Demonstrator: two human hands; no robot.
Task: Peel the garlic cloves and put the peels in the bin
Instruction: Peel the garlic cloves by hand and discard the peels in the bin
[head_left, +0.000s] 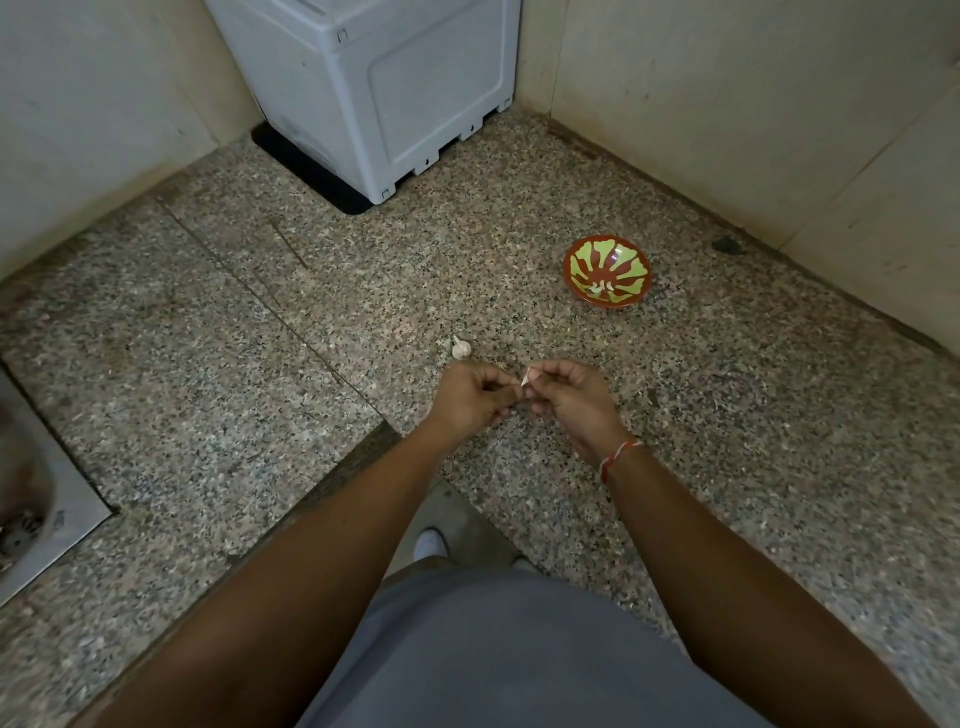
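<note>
Above the speckled stone counter (260, 322), at centre: right hand (563, 397) pinching a garlic clove (527, 376) at the fingertips, pale tip pointing up; left hand (475, 397) with fingers curled, thumb and forefinger closed right beside the clove, contact too small to tell. At 12 o'clock from the hands, just beyond: garlic bulb (460, 348) lying on the counter. At 2 o'clock, well apart: red-and-green bowl (607, 272) with pale bits inside. At 11 o'clock, far back: grey appliance (374, 88).

Speckled stone counter (218, 322), garlic bulb (461, 348), red-and-green bowl (607, 271), grey appliance (384, 88) on black mat (306, 171)
</note>
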